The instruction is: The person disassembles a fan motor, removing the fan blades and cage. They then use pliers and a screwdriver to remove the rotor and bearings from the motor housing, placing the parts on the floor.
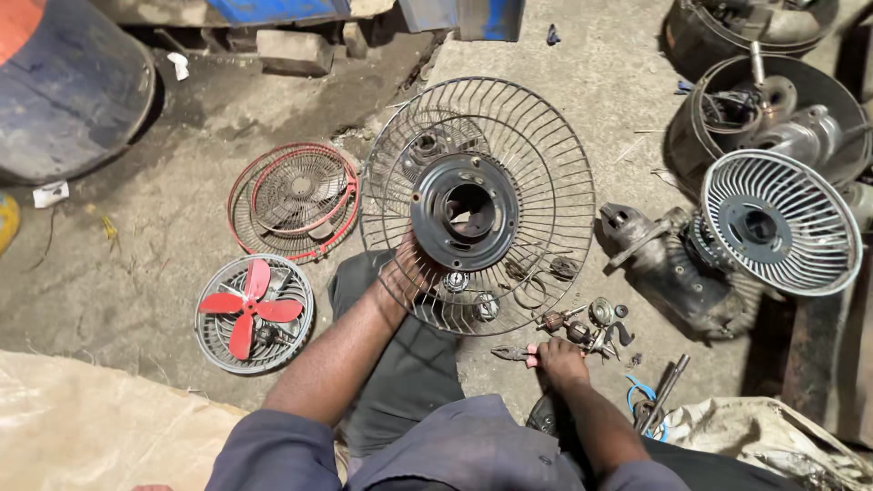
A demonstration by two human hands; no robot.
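My left hand (406, 273) grips the lower-left rim of the big wire guard (477, 205), held tilted over the concrete floor (136, 273). My right hand (556, 359) is closed on pliers (511, 354) lying on the floor beside small motor parts (582, 325). I count two red-rimmed guards (294, 200) stacked at left, one grey guard holding a red blade (247, 307), and one ribbed grille (780, 221) at right.

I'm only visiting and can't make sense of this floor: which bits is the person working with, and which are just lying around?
In hand:
left hand gripping the big wire fan guard
right hand on the pliers
small motor parts beside it

Lying about:
red-bladed fan
red-rimmed grille
grey fan motor housing
blue drum
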